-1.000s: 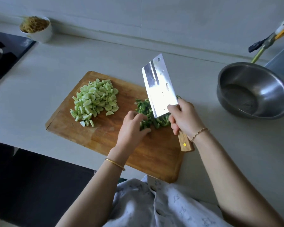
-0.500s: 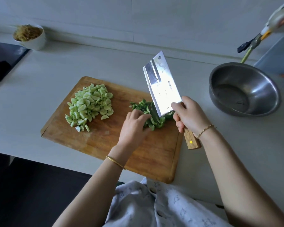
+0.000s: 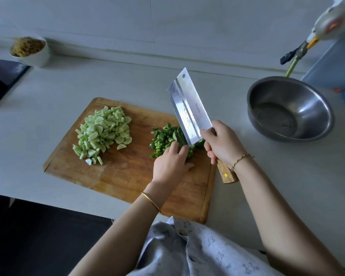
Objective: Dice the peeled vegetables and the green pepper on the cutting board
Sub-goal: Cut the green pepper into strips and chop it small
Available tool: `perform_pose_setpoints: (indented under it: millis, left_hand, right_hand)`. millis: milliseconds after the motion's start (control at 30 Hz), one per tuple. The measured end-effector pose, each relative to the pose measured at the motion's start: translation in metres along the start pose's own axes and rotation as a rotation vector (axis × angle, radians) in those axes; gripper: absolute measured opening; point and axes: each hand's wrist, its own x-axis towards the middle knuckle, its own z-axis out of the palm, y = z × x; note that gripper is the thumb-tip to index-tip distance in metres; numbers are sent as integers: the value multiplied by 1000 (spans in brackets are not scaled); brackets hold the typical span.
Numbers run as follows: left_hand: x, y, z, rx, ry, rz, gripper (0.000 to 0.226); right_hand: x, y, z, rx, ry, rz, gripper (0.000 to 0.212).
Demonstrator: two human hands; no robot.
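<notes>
steel bowl (image 3: 315, 120), noodle cup (image 3: 35, 56) on counter (image 3: 48, 86)

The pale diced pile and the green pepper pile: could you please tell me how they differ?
The pale diced pile is light green; the green pepper pile is dark green. The pale pile is larger and lies untouched; the pepper pile is held by the left hand, with the cleaver at it. Both lie on the cutting board.

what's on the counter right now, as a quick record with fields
board: cutting board, wooden, on the counter
pale pile: diced vegetables, on the board's left part
pepper: green pepper, partly diced, on the right part
left hand: curled, holds the pepper down
right hand: grips the cleaver, blade over the pepper
bowl: steel, right of the board
</notes>
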Motion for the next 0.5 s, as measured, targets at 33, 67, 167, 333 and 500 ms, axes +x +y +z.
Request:
perform_pose_setpoints:
  millis: [33, 67, 167, 333, 500]
  left_hand:
    - [2, 3, 0, 40, -8, -9, 50]
    - [4, 6, 2, 76, -14, -22, 49]
    - [6, 8, 6, 92, 18, -27, 39]
    - [1, -1, 11, 39, 170, 81, 23]
    - [1, -9, 8, -111, 204, 21, 17]
  right_hand:
    - [0, 0, 0, -1, 4, -1, 25]
    - [0, 1, 1, 1, 9, -2, 26]
    - [-1, 2, 1, 0, 24, -3, 27]
    - [-2, 3, 0, -20, 24, -15, 29]
    - [-1, 5, 0, -9, 36, -1, 27]
